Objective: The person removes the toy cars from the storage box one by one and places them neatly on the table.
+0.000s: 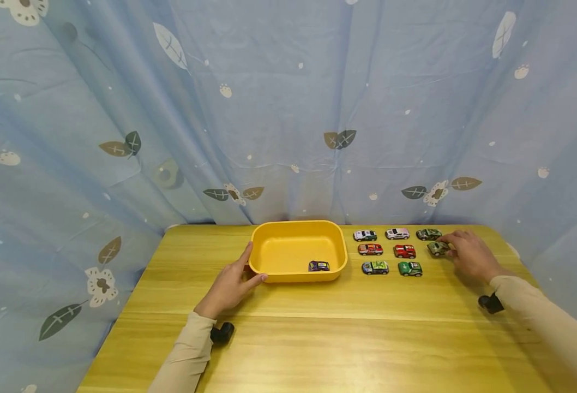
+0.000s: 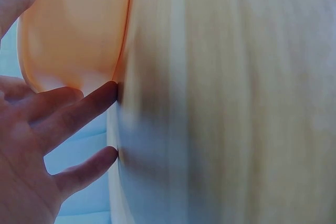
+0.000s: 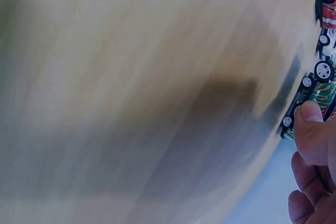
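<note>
My right hand (image 1: 475, 255) pinches a green camouflage toy car (image 1: 438, 249) at the right of a group of toy cars. In the right wrist view, the thumb lies against the side of that car (image 3: 323, 94). A second camouflage toy car (image 1: 428, 234) stands just behind it. At the left end of a yellow tray (image 1: 295, 277), my left hand (image 1: 227, 288) rests with spread fingers, the thumb at the front rim. In the left wrist view, fingertips touch the tray's outer side (image 2: 79, 35). A purple toy car (image 1: 319, 266) sits inside the tray, near its front right corner.
Between tray and right hand stand white (image 1: 365, 236), pale pink (image 1: 397, 233), orange-red (image 1: 370, 249), red (image 1: 404, 251), blue-green (image 1: 375, 267) and green (image 1: 410, 268) toy cars, in rows. A blue patterned curtain (image 1: 278, 109) hangs behind the wooden table (image 1: 318, 349).
</note>
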A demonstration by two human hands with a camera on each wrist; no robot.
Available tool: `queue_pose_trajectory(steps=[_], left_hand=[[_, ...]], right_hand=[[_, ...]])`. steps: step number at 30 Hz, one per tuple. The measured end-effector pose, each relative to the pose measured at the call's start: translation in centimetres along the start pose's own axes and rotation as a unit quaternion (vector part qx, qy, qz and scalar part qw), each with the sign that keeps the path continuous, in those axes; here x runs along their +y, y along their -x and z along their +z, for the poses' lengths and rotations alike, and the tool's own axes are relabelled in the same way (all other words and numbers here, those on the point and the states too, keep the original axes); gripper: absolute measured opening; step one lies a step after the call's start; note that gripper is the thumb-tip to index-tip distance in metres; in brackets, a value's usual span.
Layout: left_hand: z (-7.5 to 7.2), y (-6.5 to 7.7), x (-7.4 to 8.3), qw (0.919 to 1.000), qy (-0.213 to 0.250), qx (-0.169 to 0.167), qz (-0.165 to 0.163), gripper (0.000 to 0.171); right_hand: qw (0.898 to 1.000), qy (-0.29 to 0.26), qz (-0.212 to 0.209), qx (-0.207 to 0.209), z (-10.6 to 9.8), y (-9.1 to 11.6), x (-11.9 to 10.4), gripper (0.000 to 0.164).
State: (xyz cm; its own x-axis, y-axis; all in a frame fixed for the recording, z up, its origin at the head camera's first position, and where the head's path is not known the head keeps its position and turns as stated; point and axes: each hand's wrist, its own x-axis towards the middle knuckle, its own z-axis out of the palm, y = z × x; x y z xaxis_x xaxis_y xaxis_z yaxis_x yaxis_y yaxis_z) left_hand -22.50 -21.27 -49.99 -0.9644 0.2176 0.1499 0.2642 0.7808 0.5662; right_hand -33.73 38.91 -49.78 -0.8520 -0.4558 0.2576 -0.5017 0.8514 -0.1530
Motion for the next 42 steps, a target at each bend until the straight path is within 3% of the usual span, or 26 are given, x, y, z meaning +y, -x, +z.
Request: queue_pose_trajectory(steps=[7,20,28,36,42], left_hand=[[0.0,-0.1,0.1,1.0,-0.003,0.004,0.005,0.099],[-0.3,0.0,0.2,1.0,-0.004,0.004,-0.005,0.099],[-0.1,0.1,0.1,1.0,-0.008,0.002,0.003,0.098],[-0.1,0.0,0.3,1.0,-0.006,0.001,-0.003,0.098],[-0.2,0.1,0.3,1.0,-0.01,0.0,-0.002,0.098]], right_hand=[[1.0,-0.003,0.018,-0.022,0.7,-0.1,0.0,0.031],[1.0,0.002,0.021,-0.009,0.8,-0.4,0.0,0.032],[0.999,0.009,0.031,-0.034,1.0,-0.5,0.0,0.035],[0.998,0.027,0.047,-0.039,0.4,-0.8,-0.3,0.041],[0.996,0.001,0.081,-0.03,-0.6,-0.9,-0.6,0.049]])
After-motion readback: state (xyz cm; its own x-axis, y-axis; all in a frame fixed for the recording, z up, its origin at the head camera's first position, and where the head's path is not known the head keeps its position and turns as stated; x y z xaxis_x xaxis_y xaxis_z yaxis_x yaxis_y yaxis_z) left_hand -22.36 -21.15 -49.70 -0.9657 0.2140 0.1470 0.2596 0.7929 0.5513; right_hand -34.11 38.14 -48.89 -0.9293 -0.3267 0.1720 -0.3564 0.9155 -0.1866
